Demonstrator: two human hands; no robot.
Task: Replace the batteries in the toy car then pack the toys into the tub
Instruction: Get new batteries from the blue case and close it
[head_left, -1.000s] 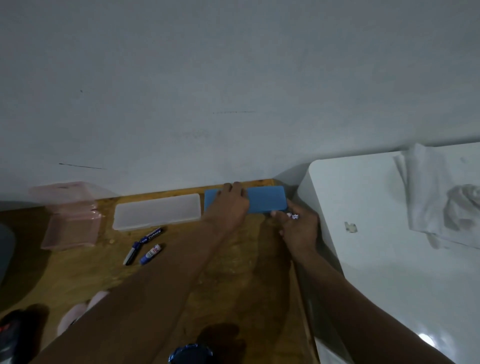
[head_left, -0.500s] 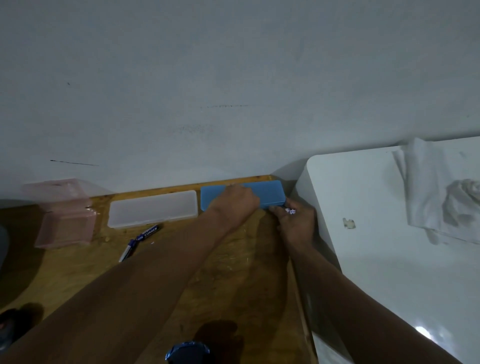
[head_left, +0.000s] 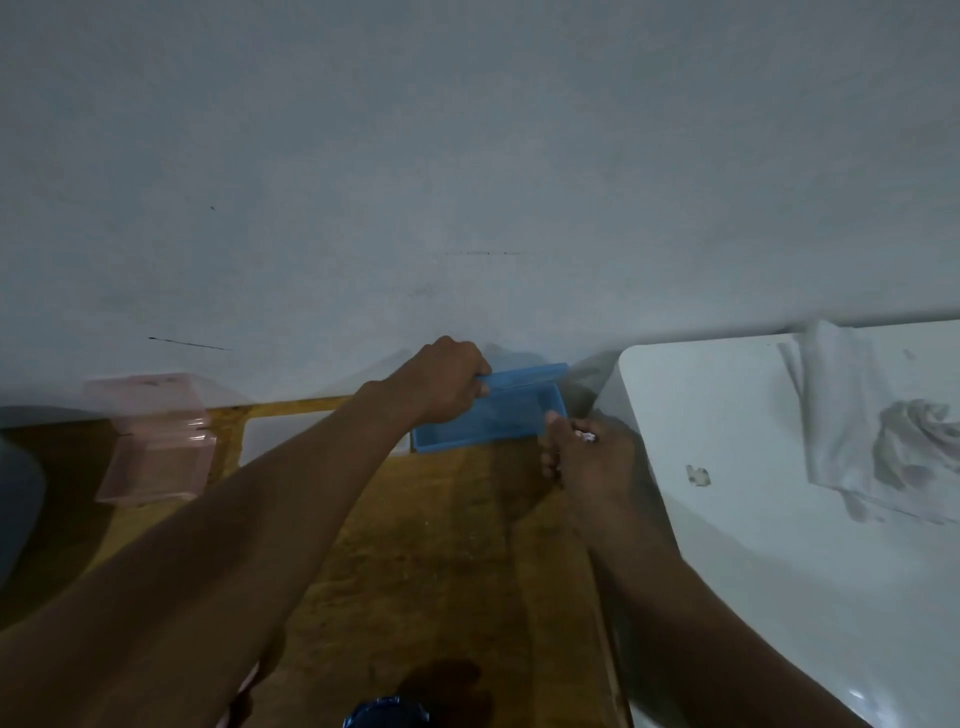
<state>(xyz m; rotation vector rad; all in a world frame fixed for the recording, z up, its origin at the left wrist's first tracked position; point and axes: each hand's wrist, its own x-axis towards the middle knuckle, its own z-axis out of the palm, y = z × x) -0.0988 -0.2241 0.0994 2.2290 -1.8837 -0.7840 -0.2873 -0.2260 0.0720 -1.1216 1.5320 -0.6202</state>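
In the head view, a long, shallow blue box of translucent plastic lies on the wooden table hard against the grey wall, a little right of the frame's centre. Its lid is tilted up toward 12 o'clock. The left hand curls round the lid's left end, gripping it. At the box's 4 o'clock, just beside its right end, the right hand pinches a small white item, too small and blurred to name. At the box's 9 o'clock lie a pale translucent case, half hidden by the left forearm, and a pink clear box. At its 3 o'clock, a white cloth lies crumpled on a white surface.
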